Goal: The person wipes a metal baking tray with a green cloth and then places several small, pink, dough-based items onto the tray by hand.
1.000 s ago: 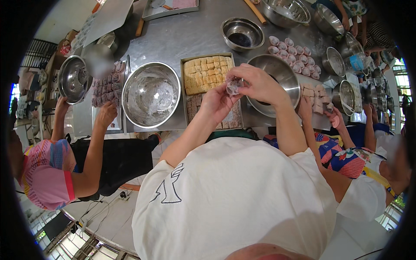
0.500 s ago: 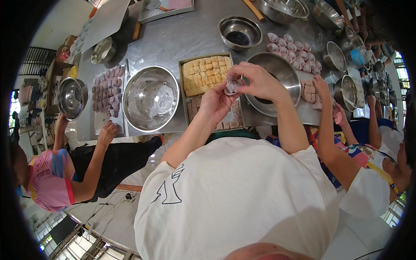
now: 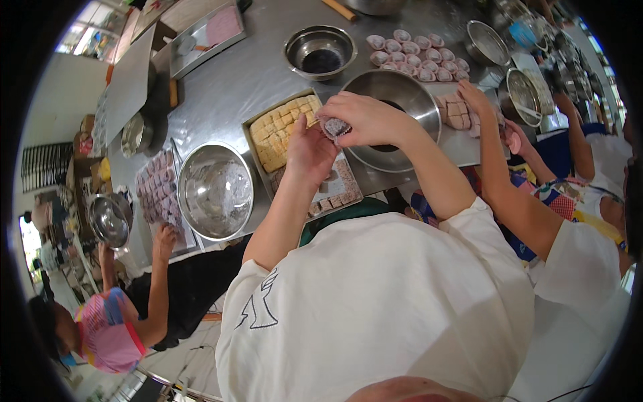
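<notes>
My right hand point(image 3: 365, 120) pinches a powdery, greyish-purple sweet in a fluted paper cup point(image 3: 337, 128). Beside it my left hand point(image 3: 312, 155) is turned palm up, its fingers stretched and apart, with nothing seen in it. Both hands are above a shallow box point(image 3: 251, 144) with yellow cut squares point(image 3: 278, 137) at its far end and pinkish-brown, powdered squares point(image 3: 339, 199) at its near end. My left hand and forearm hide part of the box.
A steel bowl with white powder point(image 3: 216, 191) stands left of the box, a wide steel bowl point(image 3: 429, 127) to its right. Cupped sweets point(image 3: 418, 57) sit beyond. Co-workers' hands are at purple pieces point(image 3: 157, 187) on the left and pink blocks point(image 3: 454, 112) on the right.
The view has swung, shifting the table across the picture. My left hand has come away from the cupped sweet and opened; my right hand keeps hold of it, now tilted.
</notes>
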Tool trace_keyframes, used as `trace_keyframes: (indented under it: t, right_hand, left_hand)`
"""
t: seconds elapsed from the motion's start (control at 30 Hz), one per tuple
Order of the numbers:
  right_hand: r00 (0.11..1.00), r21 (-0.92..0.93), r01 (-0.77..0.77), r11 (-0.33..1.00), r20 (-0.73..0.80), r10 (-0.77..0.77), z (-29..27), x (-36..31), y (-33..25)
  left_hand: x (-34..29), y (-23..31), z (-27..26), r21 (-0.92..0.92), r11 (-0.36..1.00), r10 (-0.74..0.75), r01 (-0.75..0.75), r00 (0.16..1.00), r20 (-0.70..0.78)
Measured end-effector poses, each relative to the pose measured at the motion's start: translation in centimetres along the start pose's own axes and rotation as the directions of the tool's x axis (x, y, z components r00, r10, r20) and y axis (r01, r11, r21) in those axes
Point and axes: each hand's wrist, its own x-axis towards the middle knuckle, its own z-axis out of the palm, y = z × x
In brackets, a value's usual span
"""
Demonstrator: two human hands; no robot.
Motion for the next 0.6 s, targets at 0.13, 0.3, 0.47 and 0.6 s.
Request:
trace_keyframes:
  t: [0.13, 0.3, 0.47, 0.6]
  right_hand:
    - [0.999, 0.000, -0.039, 0.999, -0.038, 0.039, -1.3, -0.7, 1.2]
    - [0.995, 0.064, -0.097, 0.993, -0.032, 0.099, -3.8, -1.6, 3.2]
    - [0.986, 0.209, -0.131, 0.969, -0.078, 0.150, -5.6, -2.3, 6.3]
    - [0.917, 0.153, -0.171, 0.973, -0.337, 0.214, -7.6, -3.4, 11.1]
  left_hand:
    - [1.3, -0.2, 2.1, 0.034, 0.999, -0.029, 0.028, 0.999, 0.027]
    - [3.9, -0.7, 4.0, 0.061, 0.996, -0.068, 0.066, 0.997, 0.029]
    - [5.9, -1.4, 5.2, 0.055, 0.992, -0.122, 0.115, 0.982, 0.142]
    - [6.4, -2.0, 5.7, 0.078, 0.993, -0.091, 0.088, 0.995, 0.038]
